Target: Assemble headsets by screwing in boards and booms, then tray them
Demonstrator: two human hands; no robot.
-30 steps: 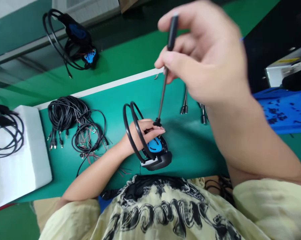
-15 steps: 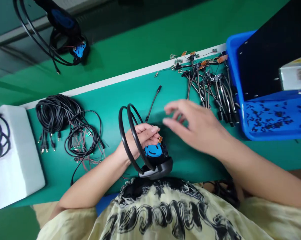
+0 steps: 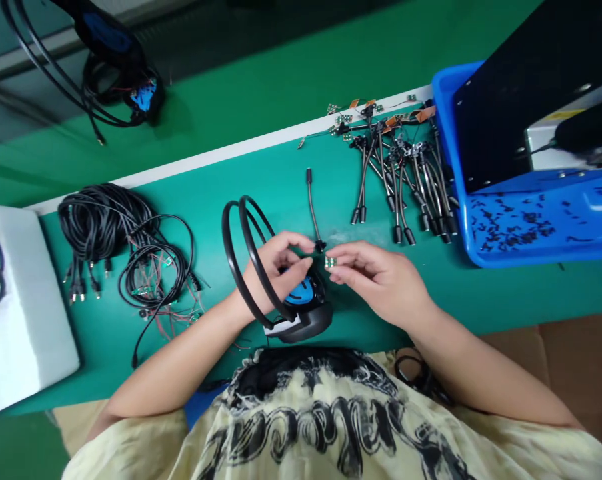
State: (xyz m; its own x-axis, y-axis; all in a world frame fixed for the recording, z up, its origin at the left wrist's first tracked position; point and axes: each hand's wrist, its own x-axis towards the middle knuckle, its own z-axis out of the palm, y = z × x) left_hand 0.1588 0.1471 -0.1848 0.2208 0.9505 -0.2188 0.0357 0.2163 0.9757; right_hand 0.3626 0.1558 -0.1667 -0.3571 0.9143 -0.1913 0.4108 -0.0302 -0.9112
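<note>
A headset with a twin black headband (image 3: 253, 250) and a blue ear-cup part (image 3: 301, 292) lies in front of me. My left hand (image 3: 283, 267) reaches through the band over the cup, thumb and forefinger apart, with nothing visible between them. My right hand (image 3: 375, 277) pinches a small green circuit board (image 3: 330, 263) just right of the left fingertips. Beyond the hands lies a thin microphone boom (image 3: 312, 207), its near end close to both hands. Whether its wire joins the board I cannot tell.
To the right lie several microphone booms (image 3: 398, 180) with small boards. A blue tray (image 3: 473, 247) holds small black parts beneath a black machine (image 3: 525, 100). Coiled black cables (image 3: 105, 223) and a white foam block (image 3: 35, 300) are left. Another headset (image 3: 111, 40) sits at upper left.
My right hand has come left and down and now pinches the circuit board. The left thumb and forefinger have parted. The microphone boom has swung more upright.
</note>
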